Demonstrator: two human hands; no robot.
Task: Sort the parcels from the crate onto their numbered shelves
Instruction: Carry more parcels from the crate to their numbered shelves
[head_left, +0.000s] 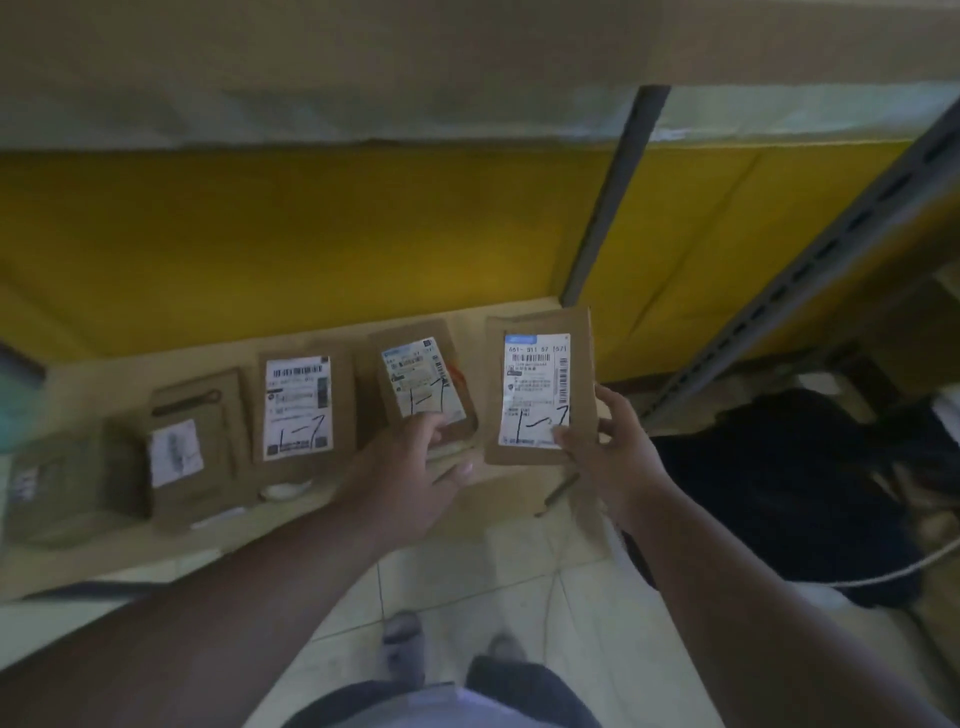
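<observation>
My right hand (605, 449) grips the lower right corner of a brown cardboard parcel (537, 387), holding it upright over the shelf's right end; its white label reads "1-7". My left hand (415, 478) rests its fingertips on the lower edge of a second parcel (421, 379), also marked "1-7", which leans on the shelf board (332, 506). Further left stand a third labelled "1-7" parcel (301, 405) and a fourth brown parcel (195, 447) with a blurred label.
A blurred box (62, 488) sits at the shelf's far left. A yellow back panel (311, 234) rises behind the parcels. A grey upright (608, 208) and a slotted rail (810, 270) stand at the right. A dark bag (779, 483) lies on the tiled floor (493, 582).
</observation>
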